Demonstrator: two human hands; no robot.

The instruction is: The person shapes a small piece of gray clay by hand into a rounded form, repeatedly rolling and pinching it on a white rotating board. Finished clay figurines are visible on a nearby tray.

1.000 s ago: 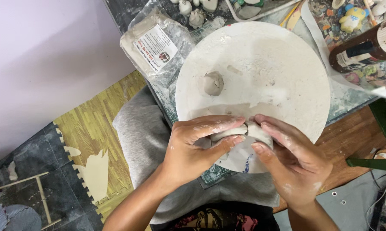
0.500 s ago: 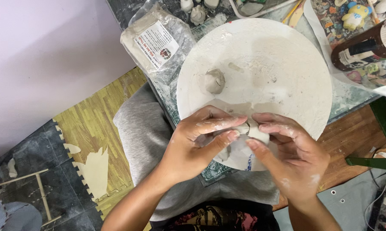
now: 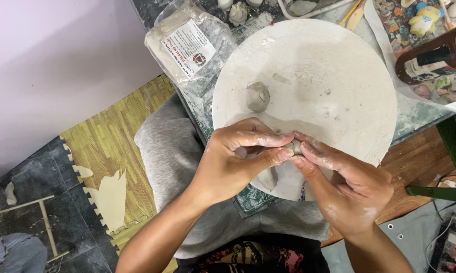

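Both hands over the near edge of the round white board [image 3: 339,76]. Left hand [image 3: 238,162] and right hand [image 3: 349,182] meet fingertip to fingertip, each grip pinched tight on one small clay piece [image 3: 294,146]. Second clay lump [image 3: 258,96] sits on the board, apart from the hands. Clay bag [image 3: 187,45] just beside the board's far-left edge.

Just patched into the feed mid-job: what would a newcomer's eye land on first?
Two clay-smeared hands, left hand and right hand, meet at centre, pinching a small grey clay piece. Under them lies a round white dusty board with a grey clay lump on it. A clear plastic bag of clay sits upper left.
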